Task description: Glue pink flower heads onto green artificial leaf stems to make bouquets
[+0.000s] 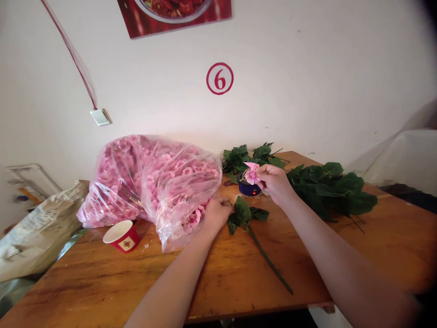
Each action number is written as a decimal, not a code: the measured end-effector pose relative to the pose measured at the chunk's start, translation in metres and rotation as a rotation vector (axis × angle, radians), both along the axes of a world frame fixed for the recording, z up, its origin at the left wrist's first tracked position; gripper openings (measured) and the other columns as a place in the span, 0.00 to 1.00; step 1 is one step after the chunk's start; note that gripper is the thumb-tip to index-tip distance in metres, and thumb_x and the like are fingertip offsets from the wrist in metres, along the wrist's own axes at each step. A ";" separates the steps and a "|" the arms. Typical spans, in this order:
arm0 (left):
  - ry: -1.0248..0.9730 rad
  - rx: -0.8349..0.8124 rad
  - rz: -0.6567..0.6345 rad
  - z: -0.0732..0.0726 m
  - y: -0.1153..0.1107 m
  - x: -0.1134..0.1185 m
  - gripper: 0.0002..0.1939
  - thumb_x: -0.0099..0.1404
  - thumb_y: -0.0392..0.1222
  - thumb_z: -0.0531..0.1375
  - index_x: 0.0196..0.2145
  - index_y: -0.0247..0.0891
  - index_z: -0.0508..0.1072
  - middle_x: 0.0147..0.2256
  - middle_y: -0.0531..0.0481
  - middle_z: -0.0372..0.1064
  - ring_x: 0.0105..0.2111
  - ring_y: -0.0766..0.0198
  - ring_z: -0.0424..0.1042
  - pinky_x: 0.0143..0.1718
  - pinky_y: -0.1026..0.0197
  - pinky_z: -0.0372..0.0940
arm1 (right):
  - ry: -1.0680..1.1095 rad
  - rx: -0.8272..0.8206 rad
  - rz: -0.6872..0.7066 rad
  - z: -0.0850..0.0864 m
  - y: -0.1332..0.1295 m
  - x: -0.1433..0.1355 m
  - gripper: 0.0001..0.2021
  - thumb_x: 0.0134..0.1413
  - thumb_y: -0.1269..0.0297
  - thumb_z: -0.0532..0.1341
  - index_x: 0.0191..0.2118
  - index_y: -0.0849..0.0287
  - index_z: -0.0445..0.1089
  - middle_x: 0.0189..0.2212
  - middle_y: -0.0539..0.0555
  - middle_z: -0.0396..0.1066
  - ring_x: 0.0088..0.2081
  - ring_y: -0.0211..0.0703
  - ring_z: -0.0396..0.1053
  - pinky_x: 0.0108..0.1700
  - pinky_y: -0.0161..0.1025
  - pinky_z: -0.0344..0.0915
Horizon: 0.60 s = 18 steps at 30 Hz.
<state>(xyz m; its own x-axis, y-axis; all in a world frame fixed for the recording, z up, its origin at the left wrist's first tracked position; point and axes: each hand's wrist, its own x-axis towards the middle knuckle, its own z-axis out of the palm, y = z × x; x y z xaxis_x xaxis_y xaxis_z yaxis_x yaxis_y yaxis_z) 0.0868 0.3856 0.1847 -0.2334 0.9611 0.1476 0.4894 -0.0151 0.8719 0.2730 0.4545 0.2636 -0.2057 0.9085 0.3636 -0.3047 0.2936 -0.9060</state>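
Right hand (275,180): pinching ruffled pink flower (252,176)
Left hand (218,215): grip unclear, beside crinkled clear plastic bag (167,228)
Table (85,291): brown wood, beneath hands
Wall (290,68): white, beyond

On the white wall (290,91) I see a red circled 6 (220,79), a red-edged food picture (175,10) and a white switch plate (100,117).

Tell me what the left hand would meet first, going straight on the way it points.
The left hand would probably meet the green leaves just ahead of it, perhaps already touching; depth is unclear.
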 end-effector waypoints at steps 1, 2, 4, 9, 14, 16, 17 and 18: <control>-0.091 0.013 0.005 0.000 0.000 0.002 0.07 0.53 0.36 0.59 0.30 0.33 0.76 0.25 0.51 0.72 0.25 0.67 0.69 0.27 0.67 0.60 | 0.002 0.007 -0.006 -0.001 0.001 0.000 0.14 0.42 0.59 0.67 0.22 0.58 0.62 0.11 0.45 0.59 0.14 0.31 0.53 0.17 0.30 0.45; -0.189 0.017 0.007 0.000 -0.001 0.005 0.06 0.52 0.35 0.59 0.28 0.33 0.76 0.24 0.51 0.72 0.24 0.68 0.68 0.27 0.67 0.60 | 0.003 0.013 -0.010 -0.002 0.002 0.000 0.14 0.42 0.58 0.67 0.22 0.58 0.62 0.11 0.45 0.59 0.14 0.31 0.53 0.16 0.30 0.45; -0.330 -0.008 -0.005 0.002 -0.003 0.010 0.05 0.51 0.34 0.59 0.24 0.32 0.75 0.23 0.49 0.71 0.22 0.68 0.68 0.26 0.66 0.61 | 0.003 0.022 -0.012 -0.004 0.004 -0.001 0.14 0.42 0.58 0.67 0.22 0.59 0.63 0.11 0.45 0.60 0.14 0.31 0.53 0.16 0.30 0.45; -0.542 -0.056 -0.017 0.018 -0.011 0.018 0.04 0.54 0.33 0.58 0.27 0.31 0.73 0.27 0.44 0.74 0.23 0.68 0.70 0.25 0.67 0.62 | -0.001 0.006 -0.030 -0.005 0.004 -0.001 0.15 0.43 0.56 0.68 0.22 0.59 0.64 0.10 0.46 0.61 0.12 0.30 0.52 0.15 0.30 0.44; -0.823 -0.030 0.040 0.043 -0.017 0.011 0.01 0.56 0.33 0.59 0.30 0.33 0.69 0.28 0.46 0.73 0.24 0.69 0.71 0.25 0.69 0.63 | 0.063 -0.006 -0.031 0.000 0.004 0.003 0.15 0.42 0.56 0.68 0.23 0.59 0.64 0.10 0.46 0.62 0.13 0.31 0.54 0.16 0.30 0.45; -0.886 0.034 0.066 0.051 -0.018 0.008 0.02 0.57 0.35 0.59 0.30 0.34 0.68 0.25 0.50 0.70 0.22 0.71 0.69 0.25 0.69 0.63 | 0.099 -0.017 -0.028 0.002 0.004 0.005 0.15 0.41 0.57 0.68 0.22 0.59 0.63 0.10 0.46 0.61 0.13 0.31 0.54 0.15 0.30 0.45; -0.903 0.066 0.076 0.054 -0.019 0.007 0.03 0.57 0.36 0.60 0.31 0.34 0.69 0.23 0.52 0.68 0.21 0.72 0.68 0.25 0.70 0.63 | 0.114 -0.019 -0.030 0.003 0.004 0.005 0.15 0.41 0.57 0.69 0.22 0.59 0.63 0.10 0.46 0.61 0.13 0.31 0.54 0.15 0.30 0.44; -0.900 0.093 0.075 0.057 -0.020 0.006 0.05 0.58 0.38 0.60 0.32 0.34 0.69 0.22 0.54 0.66 0.20 0.73 0.66 0.23 0.70 0.61 | 0.125 -0.018 -0.035 0.003 0.004 0.006 0.15 0.41 0.57 0.69 0.22 0.59 0.63 0.11 0.46 0.62 0.13 0.31 0.54 0.15 0.30 0.44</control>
